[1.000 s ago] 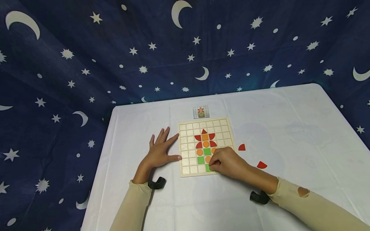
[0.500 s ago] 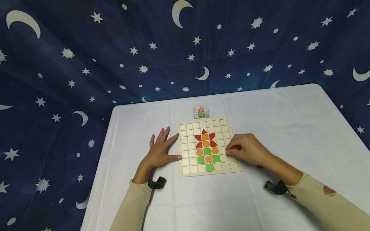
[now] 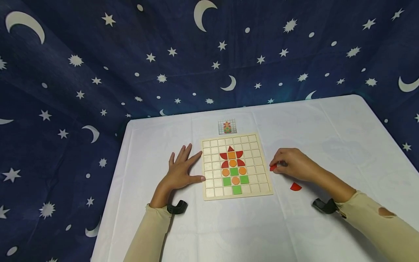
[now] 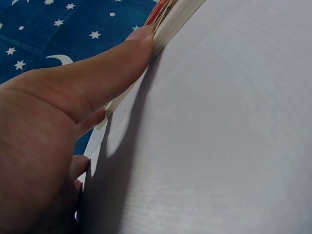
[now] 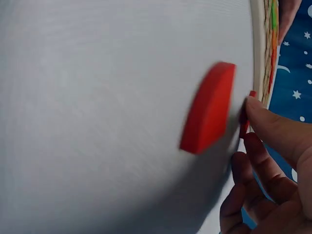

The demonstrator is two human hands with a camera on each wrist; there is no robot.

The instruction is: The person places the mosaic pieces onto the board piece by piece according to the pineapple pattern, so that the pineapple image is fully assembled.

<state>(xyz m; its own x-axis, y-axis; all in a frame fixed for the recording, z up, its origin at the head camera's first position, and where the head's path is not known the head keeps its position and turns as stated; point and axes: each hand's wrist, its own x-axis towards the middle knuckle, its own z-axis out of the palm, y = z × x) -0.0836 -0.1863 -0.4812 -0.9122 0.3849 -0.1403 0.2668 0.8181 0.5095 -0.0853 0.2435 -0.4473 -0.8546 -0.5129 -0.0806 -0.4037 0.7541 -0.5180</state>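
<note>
My left hand (image 3: 181, 175) lies spread on the table, thumb and index fingertips at the left edge of a wooden grid board (image 3: 211, 193). In the left wrist view, the left thumb (image 4: 112, 73) reaches the board's side. Right of the board, my right hand (image 3: 296, 163) pinches a red quarter-circle tile (image 3: 273, 168) between thumb and fingers; the right wrist view shows this tile (image 5: 245, 119) standing on edge at the thumb tip. A second red quarter-circle tile (image 3: 296, 186) lies nearer to me. The board bears red quarter-circles, a red triangle, an orange square (image 3: 231, 155), orange discs (image 3: 232, 163) and green squares (image 3: 236, 190).
A small pattern card (image 3: 227, 126) with a coloured figure on a grid lies behind the board. White cloth covers the table (image 3: 242, 229). A dark blue curtain (image 3: 183, 40) with moons and stars hangs behind and to the left.
My right hand has moved from the board's lower middle rightward off the board to the red tile, uncovering a green square and an orange disc. The left hand has stayed put.
</note>
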